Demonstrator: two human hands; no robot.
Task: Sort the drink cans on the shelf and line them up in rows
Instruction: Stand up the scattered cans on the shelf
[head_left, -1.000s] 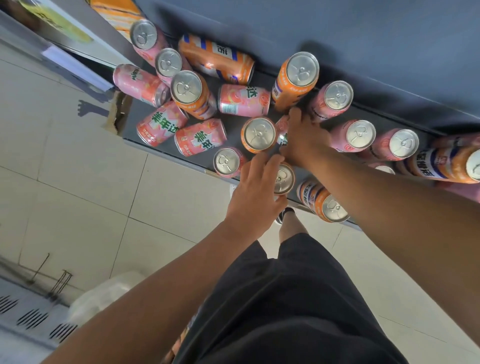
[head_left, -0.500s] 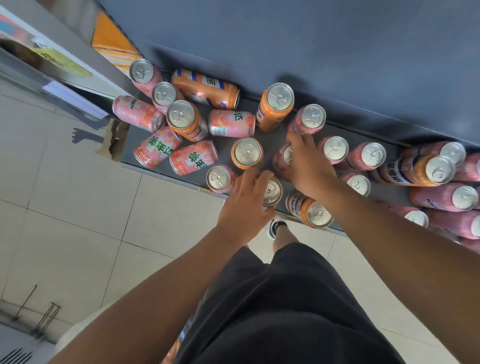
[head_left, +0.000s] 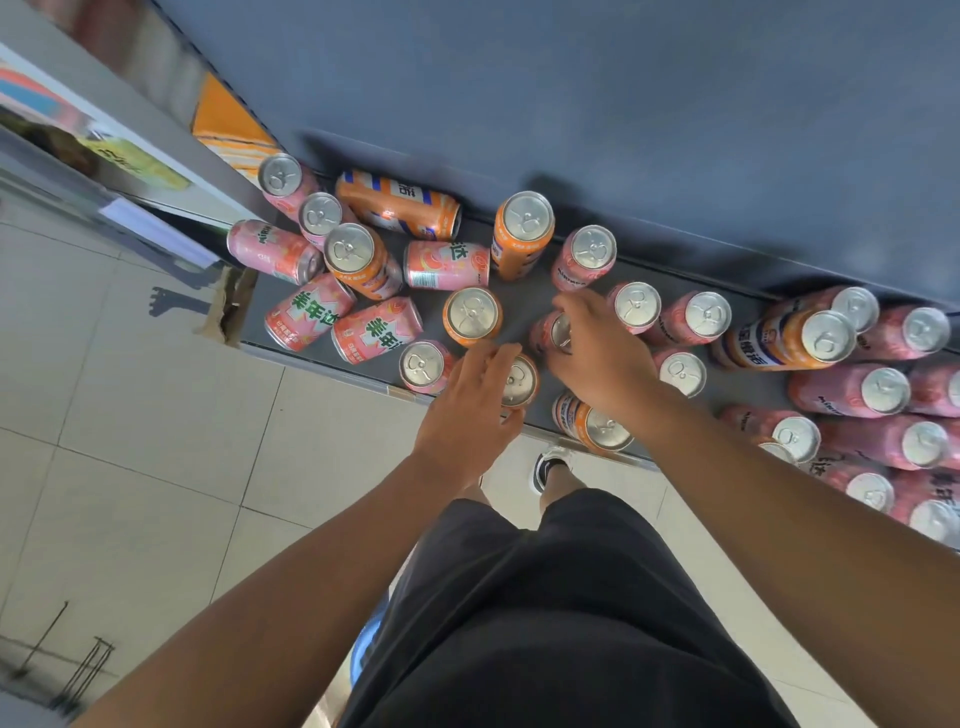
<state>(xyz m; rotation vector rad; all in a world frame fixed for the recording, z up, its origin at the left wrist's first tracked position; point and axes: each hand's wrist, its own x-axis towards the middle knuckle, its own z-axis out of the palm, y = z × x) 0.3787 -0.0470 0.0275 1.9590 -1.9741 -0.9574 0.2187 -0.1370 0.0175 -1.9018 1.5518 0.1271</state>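
Gripping upright cans with both hands.

Lying pink can, front left of shelf: green characters "美年达".
Lying pink can beside it: "美年达", last character partly cut off.
Lying pink can farther back: single green "达" readable.
Upright pink can: dark Latin lettering on its side, too blurred to read.
Orange cans: blue-and-white label with characters, not legible.
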